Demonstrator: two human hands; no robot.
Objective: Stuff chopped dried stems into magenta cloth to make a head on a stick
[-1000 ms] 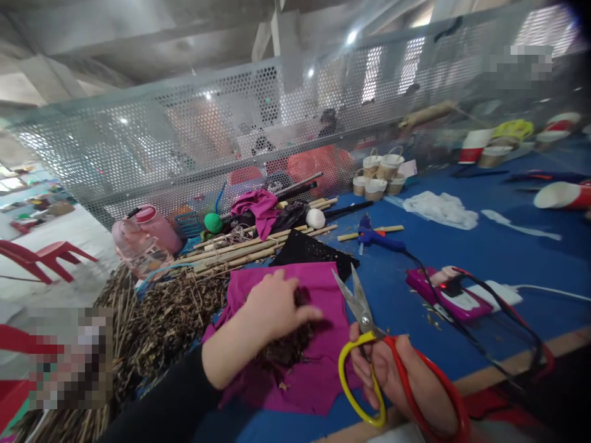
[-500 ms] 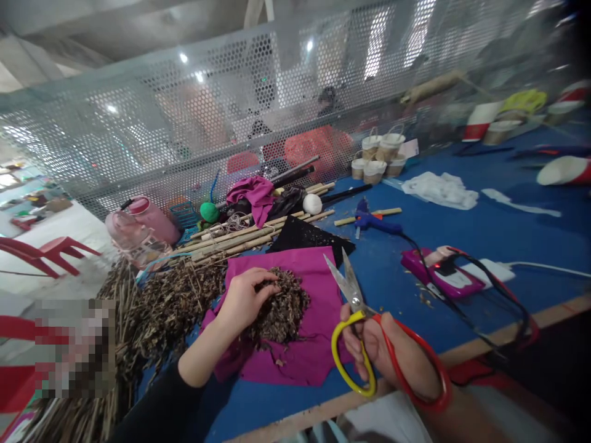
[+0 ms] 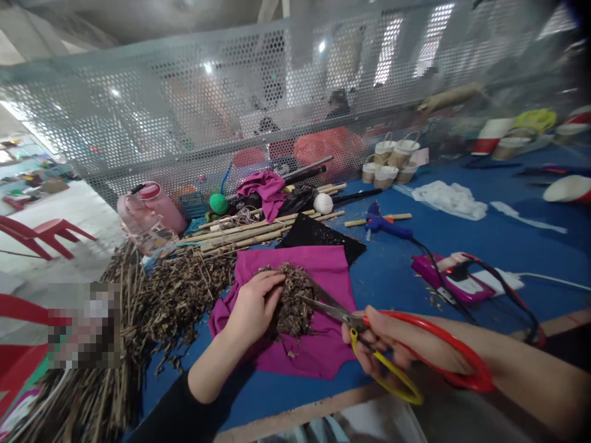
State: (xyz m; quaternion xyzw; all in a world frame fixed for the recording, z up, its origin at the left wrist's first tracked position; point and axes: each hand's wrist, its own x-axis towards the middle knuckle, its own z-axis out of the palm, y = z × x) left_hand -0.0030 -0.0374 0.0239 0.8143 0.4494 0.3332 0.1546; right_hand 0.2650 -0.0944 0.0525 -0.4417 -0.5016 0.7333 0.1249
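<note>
A heap of dried brown leaves (image 3: 295,311) lies on a magenta cloth (image 3: 327,357). My left hand (image 3: 255,304) is closed on the left side of the heap, fingers and thumb pinching some of the leaves. My right hand (image 3: 385,341) grips a pair of scissors (image 3: 344,315) by its handles, one loop red and the other yellow. The parted blades point left, their tips at the right side of the heap. Left of the cloth lie bundled dried plant stalks with leaves (image 3: 180,295).
Behind the cloth are a black cloth piece (image 3: 323,237), bamboo sticks (image 3: 240,239), a white ball (image 3: 323,203) and a green ball (image 3: 218,203). A blue glue gun (image 3: 383,223) and magenta power box (image 3: 450,280) lie to the right. Pink jugs (image 3: 159,209) stand left. A perforated metal screen (image 3: 184,135) borders the table.
My right hand has tilted the scissors from pointing upward to pointing left, bringing the blades to the leaf heap. The left hand stays at the leaves. The view has shifted slightly.
</note>
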